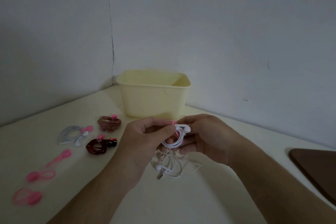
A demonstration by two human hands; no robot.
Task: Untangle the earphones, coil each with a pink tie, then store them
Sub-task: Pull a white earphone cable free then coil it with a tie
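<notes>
Both hands hold a coiled white earphone [175, 140] above the table. My left hand [145, 140] pinches a pink tie [175, 127] wrapped round the coil, and my right hand [203, 138] grips the coil from the right. Below them a loose white earphone [168, 168] lies tangled on the table. Three tied coils lie to the left: a brown earphone [109, 122], a pale blue-white earphone [72, 133] and a dark red earphone [99, 146]. Three spare pink ties [41, 174] lie at the front left. The yellow tub [152, 100] stands behind the hands.
The cream table [181, 202] sits in a wall corner. A dark brown board [316, 169] lies at the right edge.
</notes>
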